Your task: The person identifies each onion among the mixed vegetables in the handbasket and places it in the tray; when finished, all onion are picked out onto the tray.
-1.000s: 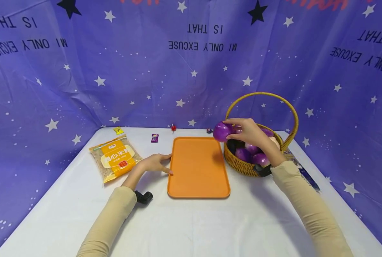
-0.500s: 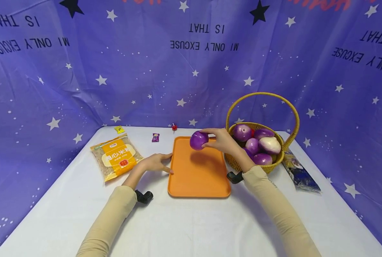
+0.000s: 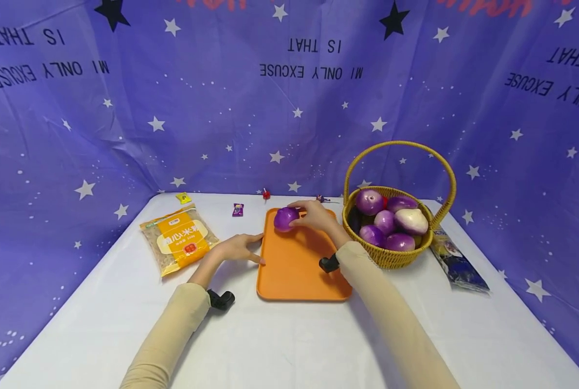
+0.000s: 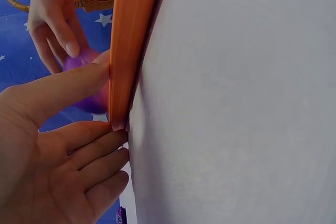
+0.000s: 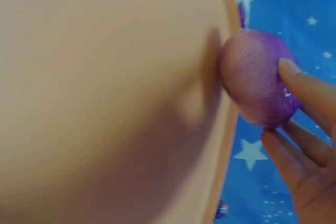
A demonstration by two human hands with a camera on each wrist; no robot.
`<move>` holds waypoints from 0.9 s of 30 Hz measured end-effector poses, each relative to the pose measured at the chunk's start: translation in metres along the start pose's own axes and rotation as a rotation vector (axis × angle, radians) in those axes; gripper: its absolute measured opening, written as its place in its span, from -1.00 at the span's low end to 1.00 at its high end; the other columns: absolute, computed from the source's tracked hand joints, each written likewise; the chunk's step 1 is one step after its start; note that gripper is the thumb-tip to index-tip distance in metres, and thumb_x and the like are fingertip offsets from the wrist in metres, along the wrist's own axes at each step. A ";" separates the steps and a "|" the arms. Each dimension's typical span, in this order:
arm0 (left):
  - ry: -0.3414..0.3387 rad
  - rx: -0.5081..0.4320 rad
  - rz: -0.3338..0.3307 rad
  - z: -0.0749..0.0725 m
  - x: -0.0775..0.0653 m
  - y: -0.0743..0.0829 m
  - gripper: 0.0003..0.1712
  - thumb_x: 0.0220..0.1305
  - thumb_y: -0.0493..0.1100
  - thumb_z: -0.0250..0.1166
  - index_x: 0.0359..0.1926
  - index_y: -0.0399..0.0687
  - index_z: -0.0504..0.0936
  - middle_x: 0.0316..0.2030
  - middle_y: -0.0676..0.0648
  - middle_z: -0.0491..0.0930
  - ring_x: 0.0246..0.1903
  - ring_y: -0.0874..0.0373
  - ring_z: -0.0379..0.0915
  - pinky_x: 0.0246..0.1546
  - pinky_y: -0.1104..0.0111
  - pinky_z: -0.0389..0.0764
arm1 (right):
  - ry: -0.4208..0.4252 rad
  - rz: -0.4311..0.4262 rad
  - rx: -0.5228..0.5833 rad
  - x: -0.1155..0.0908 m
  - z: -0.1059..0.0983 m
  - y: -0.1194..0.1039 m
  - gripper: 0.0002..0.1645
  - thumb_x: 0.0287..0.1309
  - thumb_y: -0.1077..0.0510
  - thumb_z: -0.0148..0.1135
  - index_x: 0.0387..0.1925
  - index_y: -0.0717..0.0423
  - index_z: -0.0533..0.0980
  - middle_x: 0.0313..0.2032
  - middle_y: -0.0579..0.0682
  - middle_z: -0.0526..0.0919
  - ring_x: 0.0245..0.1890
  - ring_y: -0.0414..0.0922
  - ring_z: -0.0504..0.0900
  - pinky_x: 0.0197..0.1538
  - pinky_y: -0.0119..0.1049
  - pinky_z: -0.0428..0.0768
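The right hand point(image 3: 317, 215) pinched a purple onion point(image 3: 285, 220) at its left, thumb and fingers partly closed, above the far-left part of an orange tray point(image 3: 296, 273); contact unclear. The left hand point(image 3: 232, 248), fingers extended, touched the tray's left edge. A wicker basket point(image 3: 391, 259) stood right.

smooth purple onion point(image 3: 284, 220) with a glossy skin, smooth orange tray point(image 3: 296, 278) that looks like plastic, rough woven wicker basket point(image 3: 388, 258), shiny orange packet point(image 3: 186, 237) of thin, crinkled plastic film, creased cloth backdrop point(image 3: 221, 124), matt white cloth table cover point(image 3: 270, 346), matt beige cloth sleeves point(image 3: 172, 327)
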State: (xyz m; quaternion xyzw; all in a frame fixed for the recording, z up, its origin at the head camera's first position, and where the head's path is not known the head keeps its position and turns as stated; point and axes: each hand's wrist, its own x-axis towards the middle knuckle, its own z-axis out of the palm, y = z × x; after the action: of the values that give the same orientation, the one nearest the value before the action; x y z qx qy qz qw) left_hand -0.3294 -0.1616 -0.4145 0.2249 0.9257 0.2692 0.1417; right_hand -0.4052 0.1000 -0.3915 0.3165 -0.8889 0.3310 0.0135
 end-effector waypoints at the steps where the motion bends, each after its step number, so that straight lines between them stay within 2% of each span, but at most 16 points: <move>1: 0.000 0.004 -0.002 0.000 0.000 0.000 0.04 0.06 0.12 0.44 0.44 -0.20 0.18 0.36 -0.27 0.24 0.35 -0.23 0.09 0.35 -0.02 0.11 | 0.001 0.005 0.019 0.002 0.003 0.001 -0.39 0.03 0.19 0.45 0.16 0.21 0.52 0.08 0.14 0.60 0.09 0.07 0.57 0.19 -0.04 0.48; 8: -0.005 0.021 -0.003 0.000 0.000 0.004 0.03 0.07 0.11 0.44 0.43 -0.22 0.19 0.35 -0.29 0.24 0.35 -0.24 0.10 0.35 -0.01 0.11 | 0.054 0.086 0.111 0.011 0.018 0.004 -0.38 0.06 0.18 0.44 0.18 0.20 0.49 0.12 0.15 0.56 0.13 0.09 0.52 0.24 -0.05 0.43; 17: 0.001 0.021 0.005 0.001 0.001 0.006 0.03 0.06 0.10 0.45 0.43 -0.23 0.19 0.35 -0.30 0.25 0.33 -0.25 0.12 0.34 -0.03 0.13 | 0.075 0.150 0.029 0.021 0.024 0.007 -0.31 0.05 0.17 0.44 0.24 0.21 0.43 0.19 0.15 0.52 0.17 0.09 0.51 0.25 -0.15 0.43; 20: 0.003 0.025 0.006 0.001 0.001 0.005 0.03 0.06 0.10 0.45 0.43 -0.23 0.19 0.34 -0.30 0.26 0.33 -0.25 0.13 0.34 -0.02 0.14 | 0.082 0.148 0.029 0.019 0.023 0.008 -0.28 0.05 0.18 0.44 0.26 0.22 0.41 0.21 0.20 0.49 0.17 0.12 0.51 0.23 -0.13 0.44; 25: 0.005 0.022 0.009 0.001 -0.001 0.004 0.03 0.06 0.10 0.44 0.43 -0.23 0.18 0.34 -0.29 0.26 0.33 -0.25 0.12 0.34 -0.02 0.13 | 0.110 0.117 0.095 0.013 0.017 0.007 -0.29 0.06 0.19 0.43 0.26 0.20 0.41 0.22 0.22 0.47 0.14 0.16 0.52 0.20 -0.07 0.48; 27: 0.004 0.018 0.009 0.000 -0.002 0.004 0.03 0.06 0.10 0.44 0.43 -0.23 0.18 0.34 -0.29 0.26 0.33 -0.26 0.11 0.34 -0.03 0.13 | 0.117 0.107 0.102 0.010 0.013 0.003 -0.30 0.08 0.18 0.42 0.26 0.18 0.41 0.22 0.18 0.48 0.15 0.16 0.51 0.30 -0.02 0.35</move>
State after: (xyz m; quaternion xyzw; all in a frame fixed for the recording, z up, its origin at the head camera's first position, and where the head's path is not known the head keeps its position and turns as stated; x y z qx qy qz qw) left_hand -0.3266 -0.1599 -0.4123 0.2300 0.9273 0.2618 0.1364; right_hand -0.4127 0.0886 -0.4012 0.2492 -0.8841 0.3940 0.0317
